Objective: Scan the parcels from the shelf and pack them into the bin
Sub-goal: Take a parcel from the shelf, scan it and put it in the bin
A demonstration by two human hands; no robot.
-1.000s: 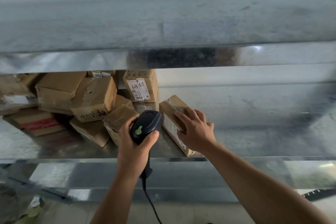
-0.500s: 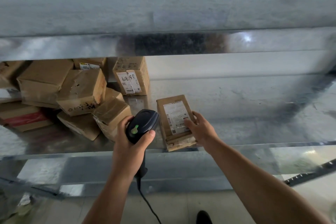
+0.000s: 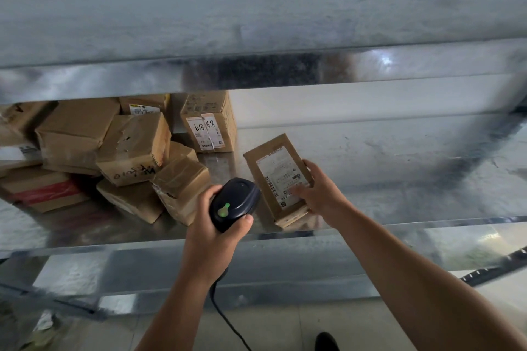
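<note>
My left hand [image 3: 212, 232] grips a black barcode scanner [image 3: 233, 202] with a green button, its head pointing at a flat brown parcel [image 3: 273, 177]. My right hand [image 3: 319, 194] holds that parcel by its right edge, thumb on the white label, tilting the label face up toward me. The parcel's lower end rests near the front edge of the metal shelf [image 3: 399, 168]. A pile of brown cardboard parcels [image 3: 134, 148] lies on the shelf's left side, one [image 3: 209, 125] marked "6858" standing upright at the back. No bin is in view.
An upper metal shelf [image 3: 256, 23] overhangs close above. The scanner's black cable [image 3: 228, 322] hangs down toward the floor. A lower shelf beam [image 3: 256, 265] runs across below my wrists. A dark shoe tip [image 3: 326, 342] shows at the bottom.
My right hand has turned the flat parcel from lying on its side to label-up and now tilts it toward the scanner. The left hand with the scanner stayed beside it.
</note>
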